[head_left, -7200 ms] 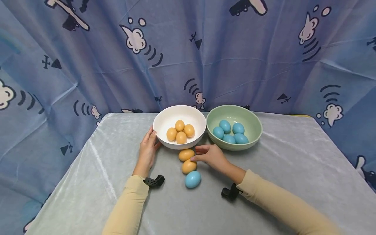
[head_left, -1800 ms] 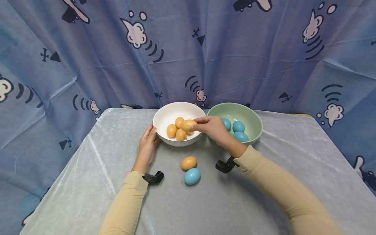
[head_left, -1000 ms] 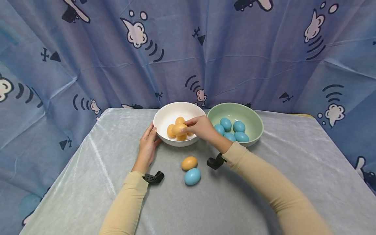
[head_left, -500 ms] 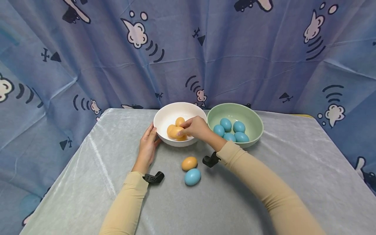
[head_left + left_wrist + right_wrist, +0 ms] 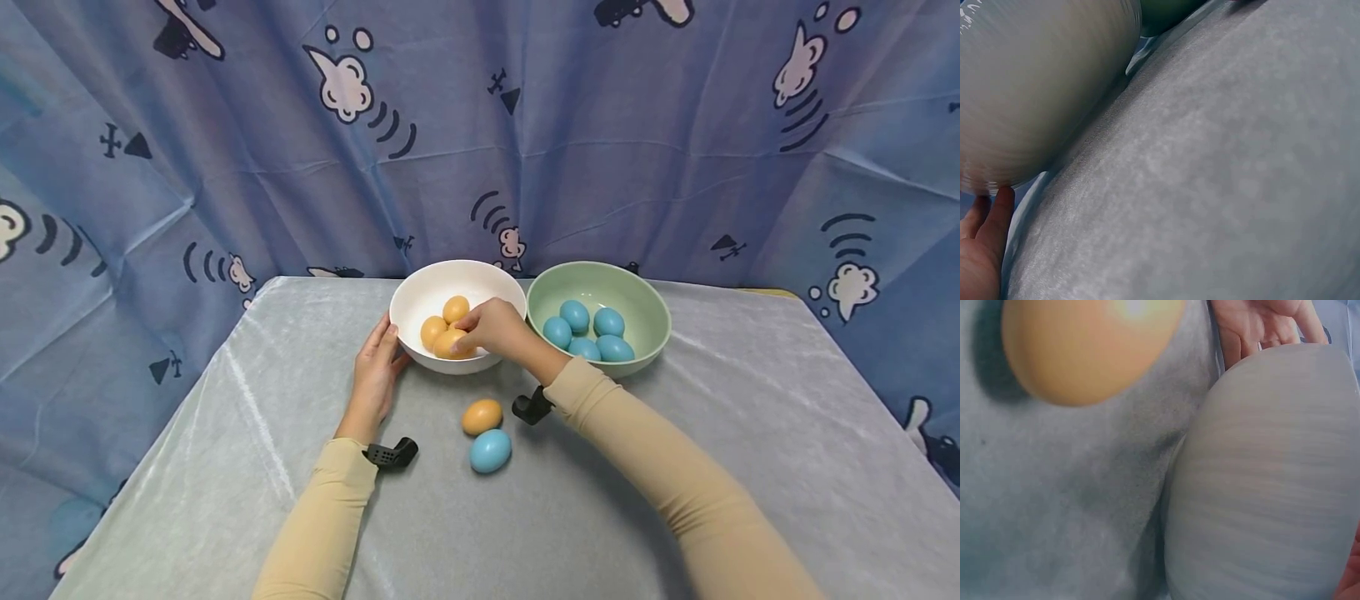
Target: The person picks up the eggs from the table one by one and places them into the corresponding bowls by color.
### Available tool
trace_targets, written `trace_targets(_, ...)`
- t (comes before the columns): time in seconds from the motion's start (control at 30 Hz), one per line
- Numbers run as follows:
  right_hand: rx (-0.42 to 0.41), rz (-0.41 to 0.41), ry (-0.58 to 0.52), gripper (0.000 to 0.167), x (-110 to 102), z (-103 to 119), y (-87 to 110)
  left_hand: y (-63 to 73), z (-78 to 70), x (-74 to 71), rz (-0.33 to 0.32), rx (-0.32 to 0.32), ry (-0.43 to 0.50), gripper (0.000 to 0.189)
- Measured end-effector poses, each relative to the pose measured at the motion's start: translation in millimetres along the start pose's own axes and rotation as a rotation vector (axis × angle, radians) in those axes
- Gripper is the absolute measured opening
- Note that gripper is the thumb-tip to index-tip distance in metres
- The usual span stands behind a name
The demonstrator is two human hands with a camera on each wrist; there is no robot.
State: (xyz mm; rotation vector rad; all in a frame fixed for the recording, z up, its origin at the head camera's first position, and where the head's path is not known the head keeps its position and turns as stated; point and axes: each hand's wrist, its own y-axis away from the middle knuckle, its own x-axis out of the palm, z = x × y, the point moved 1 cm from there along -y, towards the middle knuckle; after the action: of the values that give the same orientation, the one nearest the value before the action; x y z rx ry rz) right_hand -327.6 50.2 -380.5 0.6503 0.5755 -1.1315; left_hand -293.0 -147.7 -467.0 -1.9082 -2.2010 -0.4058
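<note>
My left hand (image 5: 373,379) holds the white bowl (image 5: 420,296) at its left side, thumb by the rim. Two of its fingers touch the bowl's outer wall in the left wrist view. Over the bowl's near rim reaches my right hand (image 5: 497,325), which pinches an orange egg (image 5: 448,345) low inside, among the other orange eggs (image 5: 432,332). Part of that pile is hidden behind the egg and the hand. In front of the bowl lie one orange egg (image 5: 482,417) and one blue egg (image 5: 491,451), close together on the grey cloth.
Right beside the white bowl stands a green bowl (image 5: 645,325) with several blue eggs (image 5: 575,316) in it. A grey cloth (image 5: 225,467) covers the table. Behind hangs a blue patterned curtain (image 5: 450,150).
My right hand has taken an orange egg from the row on the cloth, carried it over the white bowl and lowered it inside, leftward and down. My left hand has stayed at the bowl.
</note>
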Motion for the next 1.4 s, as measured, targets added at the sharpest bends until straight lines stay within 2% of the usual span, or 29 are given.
trace_targets(0.23,0.008,0.022,0.045,0.04,0,1,-1.9,-0.7,-1.0,-1.2,0.008,0.004,-0.009,0.057)
trace_targets(0.77,-0.043,0.031,0.164,0.035,4,4,-1.3,-1.0,-0.9,-0.8,0.005,0.005,-0.021,0.059)
trace_targets(0.93,-0.013,0.0,0.092,0.038,3,2,-1.0,-2.0,-0.5,-0.1,0.007,0.014,-0.008,0.058)
trace_targets(1.07,0.008,-0.029,-0.084,0.042,1,-2,4.6,-2.6,0.4,0.3,0.012,0.011,0.005,0.057)
trace_targets(1.23,-0.026,-0.043,-0.312,0.041,-5,-9,19.2,-1.4,0.5,0.0,0.006,-0.003,0.001,0.056)
trace_targets(1.4,-0.028,-0.049,-0.386,0.039,-11,-15,38.6,-1.1,0.5,-0.8,0.005,-0.005,-0.01,0.058)
